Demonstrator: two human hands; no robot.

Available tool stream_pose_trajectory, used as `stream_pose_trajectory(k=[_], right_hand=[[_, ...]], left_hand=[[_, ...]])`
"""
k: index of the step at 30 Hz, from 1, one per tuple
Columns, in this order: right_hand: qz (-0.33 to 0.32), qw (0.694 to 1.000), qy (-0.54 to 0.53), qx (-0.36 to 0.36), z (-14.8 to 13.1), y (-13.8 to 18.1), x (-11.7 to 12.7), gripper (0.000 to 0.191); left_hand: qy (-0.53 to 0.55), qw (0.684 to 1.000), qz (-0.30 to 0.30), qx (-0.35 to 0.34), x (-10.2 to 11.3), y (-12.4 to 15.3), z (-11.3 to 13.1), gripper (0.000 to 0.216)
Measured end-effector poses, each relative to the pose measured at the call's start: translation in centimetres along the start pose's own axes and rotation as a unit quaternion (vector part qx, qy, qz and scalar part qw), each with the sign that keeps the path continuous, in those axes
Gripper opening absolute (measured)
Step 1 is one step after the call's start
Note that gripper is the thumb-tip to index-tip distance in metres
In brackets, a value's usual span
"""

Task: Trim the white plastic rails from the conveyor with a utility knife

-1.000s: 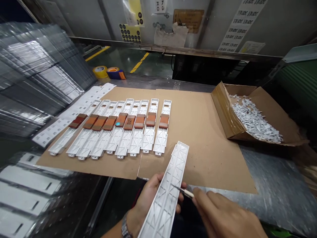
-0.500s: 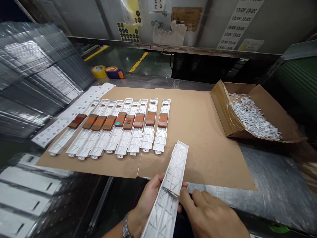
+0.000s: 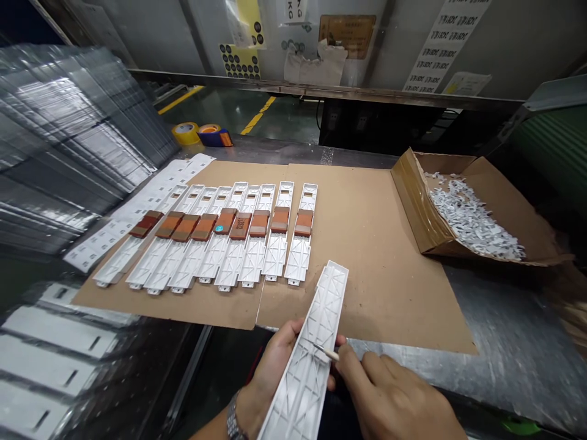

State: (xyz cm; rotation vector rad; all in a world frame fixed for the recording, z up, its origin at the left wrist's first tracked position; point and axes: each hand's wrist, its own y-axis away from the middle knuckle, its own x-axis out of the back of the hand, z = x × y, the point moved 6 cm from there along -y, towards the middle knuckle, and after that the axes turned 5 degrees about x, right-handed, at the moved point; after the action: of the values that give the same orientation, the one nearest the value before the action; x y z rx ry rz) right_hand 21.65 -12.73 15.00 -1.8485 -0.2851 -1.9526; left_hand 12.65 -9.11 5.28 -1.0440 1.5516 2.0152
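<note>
A long white plastic part [image 3: 316,330] with crossed ribs is tilted up in front of me, its lower end out of the frame. My left hand [image 3: 275,366] grips it from the left and beneath, with fingertips showing past its right edge. A thin pointed tool with a pale handle [image 3: 329,352] is pinched in my right hand [image 3: 389,391], its metal tip against the ribbed face. Beyond lie several similar white parts [image 3: 298,260] in a row, each with an orange-brown block [image 3: 304,222] across its middle.
Cardboard sheets [image 3: 367,256] cover the metal bench [image 3: 486,311]. At right stands a cardboard box [image 3: 413,214] with white scraps [image 3: 472,214]. Tape rolls [image 3: 186,132] sit at the back left. More white parts [image 3: 50,360] lie at lower left, below stacked plastic-wrapped trays [image 3: 82,122].
The tool's tip has shifted slightly to the right across the ribbed face, my right hand moving with it. My left hand keeps its hold on the white part.
</note>
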Motion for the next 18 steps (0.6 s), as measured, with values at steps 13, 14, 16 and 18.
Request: stream_pose_trajectory(k=[13,14,16,18], right_hand=[[-0.015,0.971,0.053,-0.231,14.4,2.9,-12.0,0.031],[0.011,0.976,0.053,-0.211,14.5,2.4,-12.1,0.031],[0.087,0.989,0.023,-0.118,13.0,0.2,-11.2,0.036],[0.142,0.989,-0.015,0.048,9.1,-3.0,-9.8,0.046]], left_hand=[[-0.162,0.978,-0.117,-0.067,2.1,2.6,4.7,0.042],[-0.185,0.972,-0.113,-0.093,2.2,3.0,5.3,0.041],[-0.232,0.957,-0.112,-0.129,2.2,3.7,6.3,0.040],[-0.260,0.947,-0.128,-0.138,2.1,4.3,6.9,0.043]])
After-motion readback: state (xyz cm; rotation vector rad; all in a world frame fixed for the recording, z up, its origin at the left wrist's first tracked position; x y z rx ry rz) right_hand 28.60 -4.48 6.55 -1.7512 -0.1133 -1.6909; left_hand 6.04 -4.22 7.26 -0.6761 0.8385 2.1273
